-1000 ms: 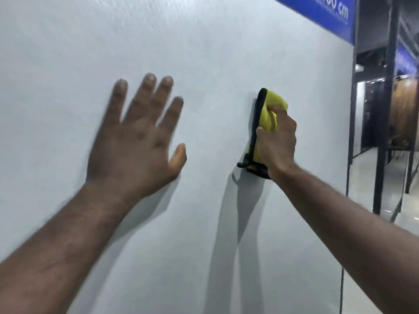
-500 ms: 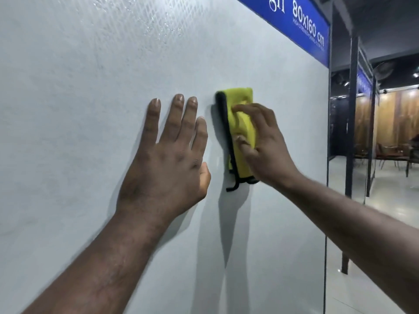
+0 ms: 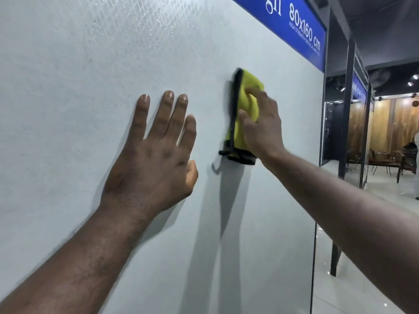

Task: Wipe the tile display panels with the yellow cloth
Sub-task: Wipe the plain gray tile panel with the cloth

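Position check: found yellow cloth (image 3: 248,103) pressed to tile panel (image 3: 68,87) near its right edge, long axis upright. Saw right hand (image 3: 263,130) gripping it, fingers curled over. Saw left hand (image 3: 156,155) spread flat on panel, left of cloth, apart.

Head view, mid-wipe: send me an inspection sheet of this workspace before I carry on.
Surface: pale grey tile panel, upright; speckled diamond-pattern sheen near its top.
Job's things: yellow cloth, black-edged, folded, pressed against the panel.
Clutter: nothing seen.
Hands: left hand flat on the panel, fingers spread; right hand holds the cloth to the panel, thumb and fingers on it, slightly blurred.
Cables: nothing seen.
Surroundings: blue sign reading 80x160 cm above the panel; dark posts to the right; wood-look panels, tables and chairs farther back.
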Demonstrator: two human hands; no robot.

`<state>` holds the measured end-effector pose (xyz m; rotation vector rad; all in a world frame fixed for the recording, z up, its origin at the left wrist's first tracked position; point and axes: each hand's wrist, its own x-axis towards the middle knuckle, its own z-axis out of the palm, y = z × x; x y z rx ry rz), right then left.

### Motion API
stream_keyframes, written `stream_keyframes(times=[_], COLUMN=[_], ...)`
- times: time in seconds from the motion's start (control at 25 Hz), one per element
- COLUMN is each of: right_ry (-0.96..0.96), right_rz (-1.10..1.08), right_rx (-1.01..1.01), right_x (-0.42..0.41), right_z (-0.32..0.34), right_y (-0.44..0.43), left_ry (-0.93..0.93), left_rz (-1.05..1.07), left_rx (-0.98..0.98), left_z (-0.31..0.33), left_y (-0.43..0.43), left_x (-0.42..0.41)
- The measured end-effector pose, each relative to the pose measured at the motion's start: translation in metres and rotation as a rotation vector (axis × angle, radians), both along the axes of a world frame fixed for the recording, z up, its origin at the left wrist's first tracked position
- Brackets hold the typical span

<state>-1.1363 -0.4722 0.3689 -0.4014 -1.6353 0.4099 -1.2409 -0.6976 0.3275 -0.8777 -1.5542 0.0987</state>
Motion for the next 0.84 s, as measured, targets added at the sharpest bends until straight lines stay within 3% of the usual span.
stream_keyframes(times=[0.08,0.12,0.2,0.32,0.36,0.52,0.56,0.72,0.76,0.84], right_ry=[0.006,-0.033,-0.068,-0.135,-0.122,-0.088,-0.133,-0.262,-0.224,-0.066], right_rz=[-0.051,-0.067,0.008,0.109,0.078,-0.006,0.017,0.121,0.084,0.069], right_rx=[-0.326,-0.360,-0.120,0.320,0.323,-0.238,-0.179,0.424,0.408,0.093], right_x=[0.004,0.005,0.006,0.009,0.005,0.012,0.018,0.030,0.026,0.018], right_z=[-0.032,-0.055,-0.082,-0.047,-0.036,-0.044,-0.060,-0.064,-0.062,-0.080], right_y=[0.013,0.008,-0.017,-0.020,-0.006,0.055,0.050,0.028,0.036,0.070], left_ry=[-0.020,-0.027,-0.021,0.008,0.018,0.004,0.004,-0.001,-0.019,-0.036], left_rz=[0.012,0.022,0.057,0.092,0.084,0.030,0.032,0.029,0.010,-0.009], left_rx=[-0.008,-0.015,-0.041,-0.138,-0.151,-0.147,-0.135,-0.096,-0.084,-0.128], left_z=[0.000,0.000,0.001,0.000,0.000,-0.004,-0.007,-0.015,-0.021,-0.048], left_y=[-0.002,-0.003,-0.002,-0.001,-0.001,0.000,0.001,0.014,0.018,0.029], left_x=[0.001,0.002,0.003,0.007,0.006,0.003,0.004,0.008,0.011,0.015])
